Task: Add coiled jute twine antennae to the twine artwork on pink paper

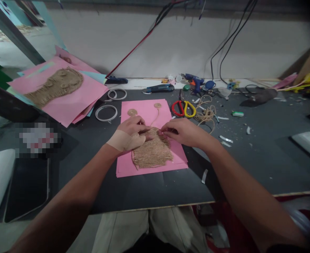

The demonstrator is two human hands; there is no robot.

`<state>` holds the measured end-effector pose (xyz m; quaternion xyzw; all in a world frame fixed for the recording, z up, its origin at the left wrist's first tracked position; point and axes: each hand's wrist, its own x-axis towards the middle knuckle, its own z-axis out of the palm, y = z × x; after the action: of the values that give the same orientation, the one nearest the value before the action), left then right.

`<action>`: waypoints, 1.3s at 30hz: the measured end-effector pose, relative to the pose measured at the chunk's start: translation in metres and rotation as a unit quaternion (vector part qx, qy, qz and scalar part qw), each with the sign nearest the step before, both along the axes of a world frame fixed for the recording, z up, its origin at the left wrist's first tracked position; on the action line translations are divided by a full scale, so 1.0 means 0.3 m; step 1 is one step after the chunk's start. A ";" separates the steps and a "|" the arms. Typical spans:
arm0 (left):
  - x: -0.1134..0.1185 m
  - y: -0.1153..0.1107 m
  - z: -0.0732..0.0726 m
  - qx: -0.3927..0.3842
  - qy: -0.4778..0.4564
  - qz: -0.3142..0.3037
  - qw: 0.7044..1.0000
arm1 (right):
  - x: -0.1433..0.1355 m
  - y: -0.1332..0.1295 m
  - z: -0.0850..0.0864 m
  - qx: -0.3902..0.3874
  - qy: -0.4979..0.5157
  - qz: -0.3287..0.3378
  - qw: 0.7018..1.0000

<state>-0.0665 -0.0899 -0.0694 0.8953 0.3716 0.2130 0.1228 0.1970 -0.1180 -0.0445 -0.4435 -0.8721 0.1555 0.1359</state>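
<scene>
A patch of brown jute twine [153, 153], laid in close rows, sits on a stack of pink paper [125, 165]. My left hand [131, 133], with a tan bandage round the palm and wrist, rests on its upper left part, fingers stretched out towards the right. At the patch's upper right edge, the fingertips of my right hand [183, 131] are pinched together on the twine. Two small twine coils, a left coil [132, 112] and a right coil [157, 105], lie on the paper above. A loose strand runs from the right coil down towards my fingertips.
Scissors [183, 109] with red and yellow handles lie beside a loose twine tangle [206, 114]. Behind are a utility knife [159, 88] and a blue glue gun [195, 82]. Tape rolls [106, 113] and pink sheets bearing a twine piece [62, 82] are on the left.
</scene>
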 end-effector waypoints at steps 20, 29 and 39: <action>0.017 0.003 0.006 0.031 0.004 -0.041 0.999 | 0.002 0.005 -0.003 -0.008 -0.008 0.001 1.000; 0.011 -0.014 0.035 0.018 -0.015 -0.019 1.000 | 0.005 0.003 -0.002 -0.020 0.008 -0.003 1.000; 0.005 0.006 0.017 0.019 -0.003 -0.021 1.000 | 0.010 0.005 -0.011 -0.018 0.025 0.003 1.000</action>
<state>-0.0650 -0.0881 -0.0642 0.9044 0.3479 0.2202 0.1120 0.1998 -0.1164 -0.0477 -0.4396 -0.8668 0.1826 0.1489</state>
